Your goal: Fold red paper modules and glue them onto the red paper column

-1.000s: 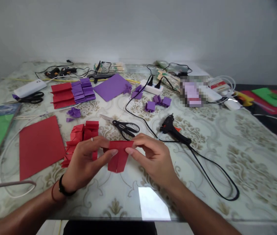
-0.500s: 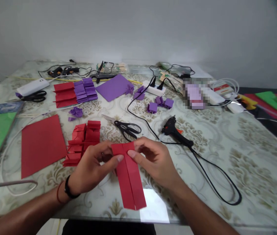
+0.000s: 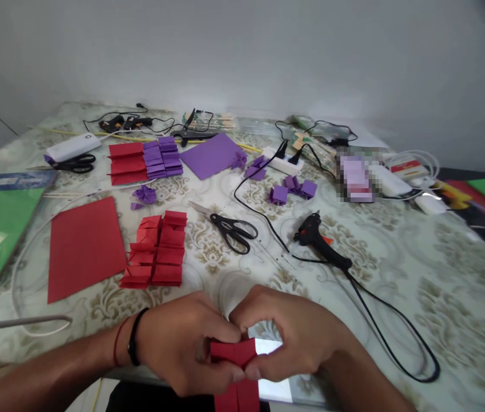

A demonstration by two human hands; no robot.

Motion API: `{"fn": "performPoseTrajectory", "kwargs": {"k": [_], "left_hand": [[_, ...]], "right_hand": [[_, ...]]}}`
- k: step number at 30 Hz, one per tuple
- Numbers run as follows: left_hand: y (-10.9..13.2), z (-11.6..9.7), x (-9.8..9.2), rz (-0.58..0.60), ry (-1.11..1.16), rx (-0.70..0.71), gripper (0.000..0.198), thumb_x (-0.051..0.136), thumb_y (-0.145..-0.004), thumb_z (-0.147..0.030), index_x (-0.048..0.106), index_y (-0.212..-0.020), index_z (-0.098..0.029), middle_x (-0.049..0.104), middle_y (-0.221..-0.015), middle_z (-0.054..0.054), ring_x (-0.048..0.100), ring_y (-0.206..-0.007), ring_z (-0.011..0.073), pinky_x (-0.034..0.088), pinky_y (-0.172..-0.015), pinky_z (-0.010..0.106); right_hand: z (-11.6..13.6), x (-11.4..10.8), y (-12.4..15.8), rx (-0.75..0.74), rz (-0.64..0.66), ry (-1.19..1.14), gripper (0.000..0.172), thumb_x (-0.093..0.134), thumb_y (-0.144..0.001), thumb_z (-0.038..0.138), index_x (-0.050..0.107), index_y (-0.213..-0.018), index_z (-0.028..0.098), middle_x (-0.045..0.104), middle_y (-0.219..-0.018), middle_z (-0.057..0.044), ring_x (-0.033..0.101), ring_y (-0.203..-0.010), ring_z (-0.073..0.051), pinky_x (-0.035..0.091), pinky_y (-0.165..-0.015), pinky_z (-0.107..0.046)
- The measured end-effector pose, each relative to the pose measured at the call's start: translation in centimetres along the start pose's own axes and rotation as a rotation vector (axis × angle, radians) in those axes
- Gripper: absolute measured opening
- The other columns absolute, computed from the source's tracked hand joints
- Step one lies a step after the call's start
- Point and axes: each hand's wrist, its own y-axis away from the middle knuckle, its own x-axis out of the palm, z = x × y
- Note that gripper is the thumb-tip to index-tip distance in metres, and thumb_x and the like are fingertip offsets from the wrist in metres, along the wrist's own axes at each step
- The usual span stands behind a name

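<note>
At the table's front edge, my left hand (image 3: 191,343) and my right hand (image 3: 294,337) both pinch one strip of red folded paper (image 3: 237,396). The paper's upper part is bent over between my thumbs and fingers, and its lower part hangs down past the table edge. A crease runs lengthwise along its middle. Beyond my left hand lie several folded red paper pieces (image 3: 169,249) in two columns, beside a flat red sheet (image 3: 86,252). Black-handled scissors (image 3: 229,226) rest open on the table ahead of my hands.
A black glue gun (image 3: 324,243) lies to the right, its cord looping toward the front. Folded purple pieces (image 3: 163,157), a purple sheet (image 3: 210,154) and a white power strip (image 3: 283,163) sit farther back. Green paper (image 3: 2,229) is at the left.
Both hands have moved down and nearer to me with the red paper. Its upper part, flat before, is now bent over between the fingers. The view has shifted slightly left.
</note>
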Motion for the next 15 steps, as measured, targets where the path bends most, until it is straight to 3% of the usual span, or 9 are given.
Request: {"fn": "performPoseTrajectory", "kwargs": {"k": [4, 7, 9, 11, 13, 15], "left_hand": [[-0.1, 0.5, 0.2, 0.019, -0.025, -0.005, 0.037, 0.064, -0.076, -0.014, 0.031, -0.061, -0.022, 0.028, -0.052, -0.009, 0.027, -0.046, 0.0079, 0.025, -0.043, 0.025], [-0.1, 0.4, -0.7, 0.120, -0.014, -0.097, 0.038, 0.068, -0.079, -0.019, 0.035, -0.059, -0.021, 0.033, -0.051, -0.008, 0.032, -0.046, 0.0083, 0.026, -0.044, 0.024], [0.1, 0.4, -1.8, 0.254, 0.030, -0.203, 0.036, 0.075, -0.082, -0.030, 0.046, -0.062, -0.021, 0.046, -0.053, -0.007, 0.044, -0.047, 0.0095, 0.034, -0.045, 0.022], [0.2, 0.6, -2.9, 0.498, 0.127, -0.228, 0.029, 0.077, -0.083, -0.038, 0.058, -0.071, -0.022, 0.060, -0.062, -0.003, 0.060, -0.054, 0.0137, 0.045, -0.052, 0.022], [0.3, 1.2, -3.5, 0.762, 0.245, -0.234, 0.021, 0.073, -0.088, -0.040, 0.063, -0.080, -0.023, 0.070, -0.075, 0.000, 0.065, -0.056, 0.0158, 0.054, -0.058, 0.024], [0.2, 2.1, -3.5, 0.879, 0.256, -0.229, 0.020, 0.077, -0.085, -0.038, 0.063, -0.079, -0.024, 0.070, -0.076, -0.002, 0.068, -0.054, 0.0173, 0.056, -0.058, 0.026]], "right_hand": [[-0.5, 0.1, -0.2, 0.016, 0.026, 0.003, 0.045, 0.079, -0.086, 0.054, 0.062, -0.068, 0.017, 0.053, -0.061, 0.006, 0.047, -0.057, -0.009, 0.039, -0.056, -0.022], [-0.8, 0.1, -0.3, 0.059, 0.073, 0.017, 0.044, 0.081, -0.085, 0.055, 0.066, -0.070, 0.017, 0.058, -0.063, 0.005, 0.049, -0.058, -0.009, 0.039, -0.056, -0.021], [-1.0, 0.2, -0.3, 0.087, 0.116, 0.001, 0.043, 0.081, -0.086, 0.056, 0.070, -0.072, 0.016, 0.062, -0.065, 0.003, 0.052, -0.058, -0.009, 0.042, -0.057, -0.021], [-1.0, 0.2, -0.4, 0.089, 0.157, -0.041, 0.042, 0.081, -0.087, 0.055, 0.074, -0.076, 0.015, 0.066, -0.067, 0.002, 0.056, -0.060, -0.009, 0.045, -0.060, -0.020], [-0.9, 0.3, -0.4, 0.065, 0.177, -0.084, 0.041, 0.083, -0.086, 0.056, 0.077, -0.080, 0.015, 0.069, -0.069, 0.001, 0.059, -0.061, -0.010, 0.049, -0.063, -0.020], [-0.7, 0.2, -0.4, 0.048, 0.187, -0.120, 0.040, 0.083, -0.086, 0.056, 0.079, -0.085, 0.016, 0.071, -0.071, 0.000, 0.062, -0.064, -0.011, 0.051, -0.066, -0.021]]}}
